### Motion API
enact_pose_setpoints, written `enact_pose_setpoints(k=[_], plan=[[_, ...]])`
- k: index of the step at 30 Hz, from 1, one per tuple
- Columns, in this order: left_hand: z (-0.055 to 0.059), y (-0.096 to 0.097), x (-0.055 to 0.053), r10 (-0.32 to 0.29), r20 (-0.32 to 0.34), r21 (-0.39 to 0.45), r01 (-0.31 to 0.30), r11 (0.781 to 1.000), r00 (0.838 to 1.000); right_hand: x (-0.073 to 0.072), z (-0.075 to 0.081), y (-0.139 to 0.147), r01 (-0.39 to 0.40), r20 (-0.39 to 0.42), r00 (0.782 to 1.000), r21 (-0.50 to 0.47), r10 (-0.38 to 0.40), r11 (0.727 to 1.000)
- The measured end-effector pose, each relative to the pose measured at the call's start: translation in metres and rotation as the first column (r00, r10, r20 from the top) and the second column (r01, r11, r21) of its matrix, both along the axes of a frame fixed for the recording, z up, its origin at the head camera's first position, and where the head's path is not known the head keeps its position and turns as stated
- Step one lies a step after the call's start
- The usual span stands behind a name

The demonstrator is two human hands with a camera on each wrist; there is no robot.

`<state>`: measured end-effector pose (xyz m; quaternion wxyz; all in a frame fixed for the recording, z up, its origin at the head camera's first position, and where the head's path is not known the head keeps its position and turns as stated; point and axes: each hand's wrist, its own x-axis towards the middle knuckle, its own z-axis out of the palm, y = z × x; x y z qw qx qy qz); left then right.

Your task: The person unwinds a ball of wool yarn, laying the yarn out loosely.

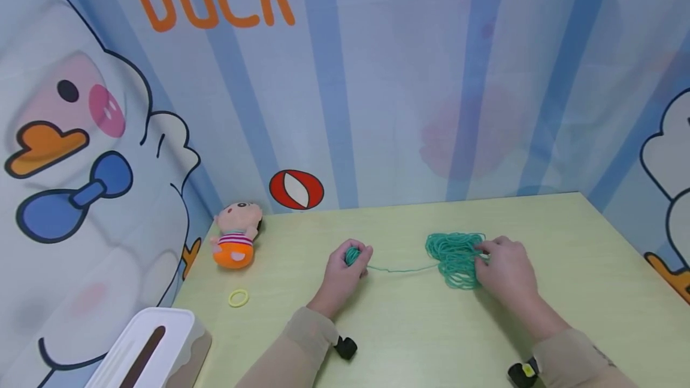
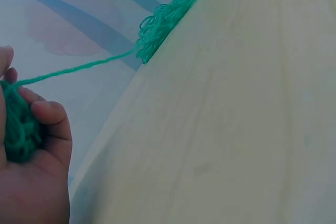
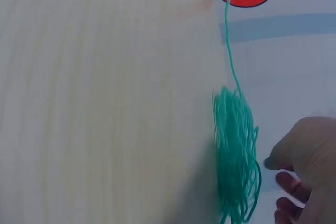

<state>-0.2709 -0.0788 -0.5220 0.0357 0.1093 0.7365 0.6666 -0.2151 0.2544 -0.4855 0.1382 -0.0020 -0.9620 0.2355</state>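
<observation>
My left hand (image 1: 341, 280) holds a small wound ball of green yarn (image 1: 352, 255), with its fingers curled round it. In the left wrist view the yarn ball (image 2: 20, 124) sits against the palm, partly hidden by the fingers. A single taut strand (image 1: 404, 270) runs from it to a loose looped skein of green yarn (image 1: 455, 259) on the table. My right hand (image 1: 508, 271) is at the skein's right end, thumb and fingers loosely bent. The right wrist view shows a gap between thumb and fingers, beside the skein (image 3: 236, 156), with nothing gripped.
A plush doll (image 1: 235, 237) in orange trousers sits at the table's back left. In front of it lies a yellow ring (image 1: 238, 298). A white-topped box with a slot (image 1: 178, 322) stands at the near left. A printed duck curtain (image 1: 388, 76) hangs behind the table (image 1: 409, 328).
</observation>
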Motion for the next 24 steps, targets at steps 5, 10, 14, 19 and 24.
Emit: enact_pose_setpoints(k=[5,10,14,19,24], plan=[[0.0,0.0,0.001,-0.024,0.0,0.035,0.024,0.999,1.0,0.001,0.002,-0.047,-0.193,-0.219,0.959,-0.049,0.178,0.98],[0.002,-0.001,0.002,-0.049,-0.023,0.046,0.05,0.998,0.999,0.001,0.003,-0.101,-0.411,-0.098,0.91,-0.086,0.402,0.908],[0.002,-0.002,0.002,-0.056,-0.043,0.032,0.057,0.998,0.998,-0.005,0.003,-0.134,-0.458,0.029,0.884,-0.141,0.466,0.878],[0.001,-0.002,0.0,-0.07,-0.062,0.029,0.072,0.997,0.996,-0.006,0.007,-0.148,-0.395,0.028,0.916,-0.12,0.401,0.911],[0.0,-0.001,-0.001,-0.045,-0.094,0.016,0.047,0.999,0.995,-0.004,0.013,-0.134,-0.356,-0.03,0.934,-0.134,0.356,0.925]])
